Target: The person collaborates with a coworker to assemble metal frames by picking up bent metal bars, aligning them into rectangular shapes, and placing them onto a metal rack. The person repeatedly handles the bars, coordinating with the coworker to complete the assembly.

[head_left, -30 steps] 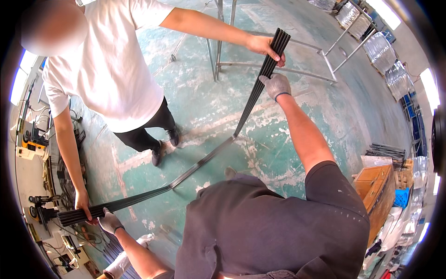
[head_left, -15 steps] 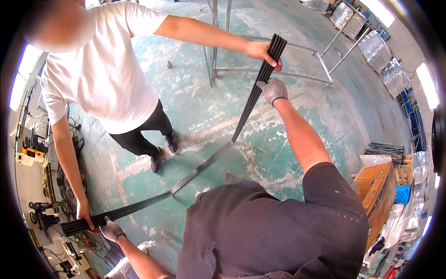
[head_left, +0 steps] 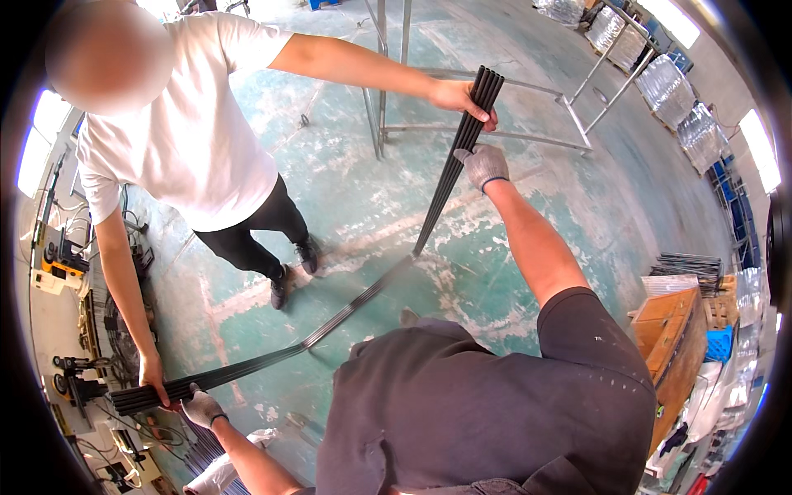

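A long bundle of thin black tubes stretches in front of me from lower left to upper right, looking bent in the wide picture. My left hand, in a grey knit glove, is closed round the bundle near its left end. Toward the other end, my right hand, gloved too, grips it from the side with the thumb on top. Facing me, a co-worker in a white T-shirt holds the same bundle with bare hands. One co-worker's hand is just outside my left, the other just beyond my right.
A metal tube frame stands behind the bundle's right end. On the right are a wooden cabinet, a blue crate and wrapped stacks. Machinery lines the left side. More dark tubes lie below my left hand.
The bundle's right end has moved slightly down and left, with the hands still on it. The co-worker's head and body have shifted a little. All grips stay the same.
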`<state>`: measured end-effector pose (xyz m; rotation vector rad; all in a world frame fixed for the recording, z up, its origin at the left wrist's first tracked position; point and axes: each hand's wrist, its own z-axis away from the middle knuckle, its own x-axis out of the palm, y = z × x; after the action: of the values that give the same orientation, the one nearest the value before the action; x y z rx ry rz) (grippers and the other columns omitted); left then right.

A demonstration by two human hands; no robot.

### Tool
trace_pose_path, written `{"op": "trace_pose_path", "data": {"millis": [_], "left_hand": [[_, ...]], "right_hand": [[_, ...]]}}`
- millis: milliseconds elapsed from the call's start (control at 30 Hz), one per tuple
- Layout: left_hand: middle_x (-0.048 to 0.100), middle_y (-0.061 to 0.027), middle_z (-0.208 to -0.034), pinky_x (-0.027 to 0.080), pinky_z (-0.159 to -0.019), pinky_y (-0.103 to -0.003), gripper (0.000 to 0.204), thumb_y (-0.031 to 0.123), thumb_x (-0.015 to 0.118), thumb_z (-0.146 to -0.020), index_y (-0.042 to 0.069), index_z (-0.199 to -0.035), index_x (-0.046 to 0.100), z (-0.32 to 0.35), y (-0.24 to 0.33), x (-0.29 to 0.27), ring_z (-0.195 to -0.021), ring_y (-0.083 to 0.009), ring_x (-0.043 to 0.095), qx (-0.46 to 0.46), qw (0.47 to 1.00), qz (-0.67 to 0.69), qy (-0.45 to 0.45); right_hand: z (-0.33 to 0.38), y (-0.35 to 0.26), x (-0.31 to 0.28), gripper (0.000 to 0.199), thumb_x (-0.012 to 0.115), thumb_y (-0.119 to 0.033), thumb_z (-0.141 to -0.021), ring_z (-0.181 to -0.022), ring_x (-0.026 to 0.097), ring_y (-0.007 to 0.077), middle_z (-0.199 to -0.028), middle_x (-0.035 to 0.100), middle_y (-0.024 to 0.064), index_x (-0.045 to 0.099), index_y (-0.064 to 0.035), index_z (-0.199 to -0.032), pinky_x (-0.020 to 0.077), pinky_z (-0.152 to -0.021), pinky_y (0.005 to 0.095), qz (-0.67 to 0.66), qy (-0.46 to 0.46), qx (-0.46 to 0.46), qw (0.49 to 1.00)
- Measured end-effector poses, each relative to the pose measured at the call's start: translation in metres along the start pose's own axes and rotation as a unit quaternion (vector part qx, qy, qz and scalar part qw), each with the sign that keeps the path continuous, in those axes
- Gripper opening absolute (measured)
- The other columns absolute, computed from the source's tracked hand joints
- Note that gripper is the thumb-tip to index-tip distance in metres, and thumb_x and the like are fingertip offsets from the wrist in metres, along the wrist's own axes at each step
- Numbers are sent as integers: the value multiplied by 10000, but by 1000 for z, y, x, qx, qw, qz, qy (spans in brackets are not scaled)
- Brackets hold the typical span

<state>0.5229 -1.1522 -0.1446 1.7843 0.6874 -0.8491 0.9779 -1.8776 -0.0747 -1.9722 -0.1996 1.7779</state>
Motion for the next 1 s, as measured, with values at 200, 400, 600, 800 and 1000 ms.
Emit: {"op": "trace_pose_path", "data": {"millis": [200, 400, 600, 800, 1000], "left_hand": [[800, -164, -1074, 568, -910, -424, 277, 232, 770, -884, 74, -1109, 803, 16, 21, -10, -967, -329, 750, 94, 994, 36, -40], [780, -199, -1016, 565, -895, -426, 342, 320, 814, -900, 33, -1074, 750, 24, 0, 2, -964, -370, 747, -5, 999, 37, -20], [785, -191, -1089, 566, -949, -403, 354, 248, 811, -880, 41, -1163, 754, 71, -29, 12, -1042, -310, 759, -96, 991, -10, -90], [791, -186, -1151, 566, -1005, -387, 399, 235, 792, -878, 26, -1216, 756, 134, -62, 45, -1102, -310, 756, -168, 973, 61, -149], [796, -177, -1135, 584, -961, -368, 434, 269, 763, -901, -6, -1236, 742, 200, -59, 49, -1053, -265, 766, -160, 960, 51, -224]], "right_hand": [[-31, 22, 33, 540, 675, -510, -969, -891, 725, 383, -913, 757, 241, 776, 21, -955, 510, -826, 513, -9, -27, -29, 999], [-31, 41, 43, 750, 621, -671, -950, -885, 750, 373, -994, 764, 256, 753, 26, -1192, 544, -877, 490, 19, -6, -42, 999], [-3, 74, 72, 839, 682, -632, -951, -1183, 702, 365, -1280, 733, 245, 612, 40, -1447, 500, -1056, 436, 9, -10, -44, 999], [29, 91, 111, 740, 695, -538, -992, -1272, 668, 358, -1360, 703, 253, 625, 58, -1425, 480, -1102, 419, -10, -93, -12, 996], [69, 126, 169, 637, 754, -447, -989, -891, 714, 236, -1047, 768, 162, 672, 68, -1354, 553, -827, 364, -50, -181, 23, 982]]}}
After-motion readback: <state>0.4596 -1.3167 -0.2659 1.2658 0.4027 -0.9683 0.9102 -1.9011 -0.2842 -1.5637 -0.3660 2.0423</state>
